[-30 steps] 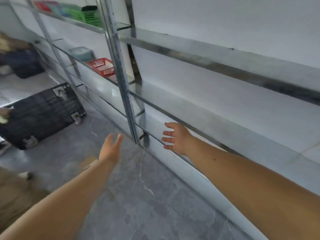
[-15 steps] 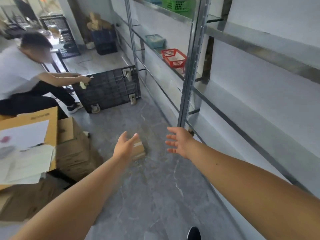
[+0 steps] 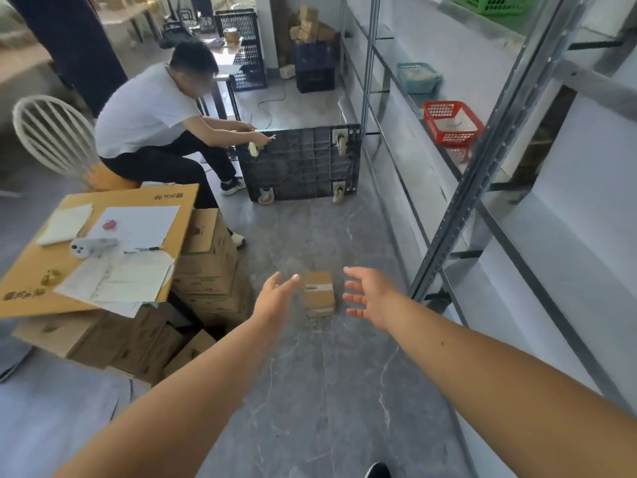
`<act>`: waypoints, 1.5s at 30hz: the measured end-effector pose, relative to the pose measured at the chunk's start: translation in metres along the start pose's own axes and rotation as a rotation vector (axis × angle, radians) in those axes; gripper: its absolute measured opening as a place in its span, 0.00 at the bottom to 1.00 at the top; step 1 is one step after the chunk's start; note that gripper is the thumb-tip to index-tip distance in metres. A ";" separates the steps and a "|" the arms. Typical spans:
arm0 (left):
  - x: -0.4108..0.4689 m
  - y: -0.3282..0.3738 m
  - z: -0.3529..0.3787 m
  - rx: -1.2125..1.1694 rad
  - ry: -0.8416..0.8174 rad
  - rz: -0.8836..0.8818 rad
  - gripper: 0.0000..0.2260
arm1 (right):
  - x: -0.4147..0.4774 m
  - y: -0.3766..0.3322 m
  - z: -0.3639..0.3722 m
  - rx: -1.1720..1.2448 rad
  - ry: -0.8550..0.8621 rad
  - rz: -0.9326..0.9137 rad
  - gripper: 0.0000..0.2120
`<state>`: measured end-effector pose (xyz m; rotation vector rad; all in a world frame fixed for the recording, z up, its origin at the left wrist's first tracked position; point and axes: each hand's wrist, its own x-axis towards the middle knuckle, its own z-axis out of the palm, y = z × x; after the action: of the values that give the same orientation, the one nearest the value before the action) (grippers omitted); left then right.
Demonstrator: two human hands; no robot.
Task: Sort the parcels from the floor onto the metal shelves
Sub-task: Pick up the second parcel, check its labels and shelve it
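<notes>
A small brown cardboard parcel point(image 3: 319, 293) with a white label lies on the grey floor in the aisle. My left hand point(image 3: 275, 298) hovers just left of it, fingers spread and empty. On the parcel's right is my right hand point(image 3: 370, 296), also spread and empty. Neither hand touches the parcel. The metal shelves point(image 3: 458, 208) run along the right wall, their upright post close to my right hand.
Stacked cardboard boxes point(image 3: 206, 267) with a flat board and papers on top stand at the left. A seated person point(image 3: 155, 132) works on an upturned black wheeled crate point(image 3: 303, 163) ahead. Red point(image 3: 451, 122), teal point(image 3: 417, 77) and green point(image 3: 489, 3) baskets sit on the shelves.
My view has swung left from the shelves toward the floor. The parcel now lies between my two hands, which have stretched out toward it on either side.
</notes>
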<state>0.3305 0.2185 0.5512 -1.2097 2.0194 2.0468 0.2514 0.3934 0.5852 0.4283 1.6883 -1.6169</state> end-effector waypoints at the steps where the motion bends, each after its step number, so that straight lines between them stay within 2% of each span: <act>1: 0.005 0.002 0.004 -0.006 0.015 -0.008 0.35 | 0.007 -0.004 -0.005 -0.015 -0.006 0.004 0.12; 5: 0.028 0.003 0.025 -0.029 0.068 -0.039 0.36 | 0.035 -0.019 -0.026 -0.060 -0.015 0.034 0.05; 9: 0.046 0.004 0.054 -0.014 0.042 -0.080 0.35 | 0.056 -0.026 -0.040 -0.092 -0.011 0.065 0.08; 13: 0.069 0.010 0.077 -0.030 0.011 -0.118 0.34 | 0.092 -0.034 -0.044 -0.126 -0.011 0.090 0.04; 20: 0.145 0.014 0.067 0.000 0.005 -0.236 0.34 | 0.168 -0.056 -0.015 -0.111 -0.016 0.154 0.05; 24: 0.205 0.030 0.060 0.041 0.021 -0.268 0.32 | 0.218 -0.069 0.017 -0.075 0.005 0.185 0.13; 31: 0.309 0.060 0.048 0.090 0.007 -0.312 0.32 | 0.300 -0.100 0.051 0.013 0.035 0.230 0.14; 36: 0.365 0.043 0.054 0.090 0.002 -0.409 0.31 | 0.355 -0.094 0.046 0.029 0.092 0.313 0.05; 39: 0.396 0.015 0.065 0.062 0.002 -0.470 0.32 | 0.405 -0.068 0.043 0.033 0.100 0.369 0.04; 45: 0.469 -0.069 0.095 0.080 0.052 -0.568 0.33 | 0.508 0.008 0.040 0.004 0.119 0.478 0.20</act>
<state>-0.0087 0.0830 0.2346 -1.5975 1.5103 1.6573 -0.0696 0.2295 0.2255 0.8716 1.5188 -1.2614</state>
